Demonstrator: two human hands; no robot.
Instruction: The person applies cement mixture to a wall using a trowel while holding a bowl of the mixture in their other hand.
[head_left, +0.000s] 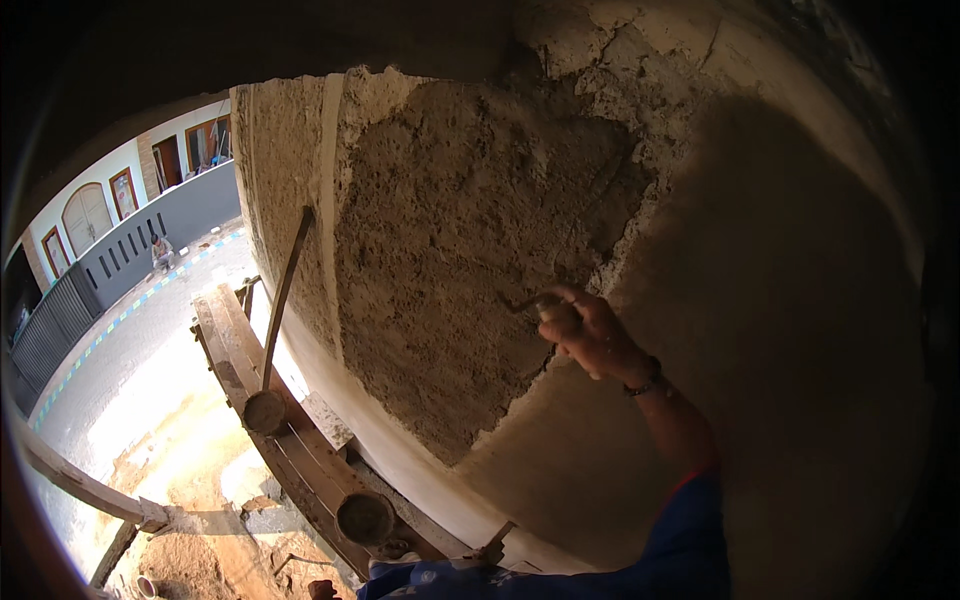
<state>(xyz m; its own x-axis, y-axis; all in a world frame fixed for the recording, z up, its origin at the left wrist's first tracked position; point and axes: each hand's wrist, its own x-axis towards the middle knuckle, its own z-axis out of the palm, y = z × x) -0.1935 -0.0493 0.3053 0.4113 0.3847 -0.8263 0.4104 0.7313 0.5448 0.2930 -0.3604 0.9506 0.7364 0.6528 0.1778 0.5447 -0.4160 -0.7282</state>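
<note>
My right hand (598, 335) is closed round the handle of a trowel (558, 314), held up against the wall. The trowel's bent metal neck shows to the left of my fingers; its blade blends into the brown mortar and is hard to make out. Rough, dark mortar (450, 240) covers a large patch of the wall, with a jagged edge just beside my hand. At the lower edge, a small dark reddish shape (323, 590) next to my blue clothing seems to be part of my left hand; its fingers cannot be made out.
A plank scaffold (290, 440) runs along the wall, bearing two round buckets (366, 518) (264, 411). A long wooden batten (287, 295) leans on the wall. Smooth plaster (780, 350) lies to the right. Below are sandy ground, a pole (85, 480) and, far off, a seated person (161, 252).
</note>
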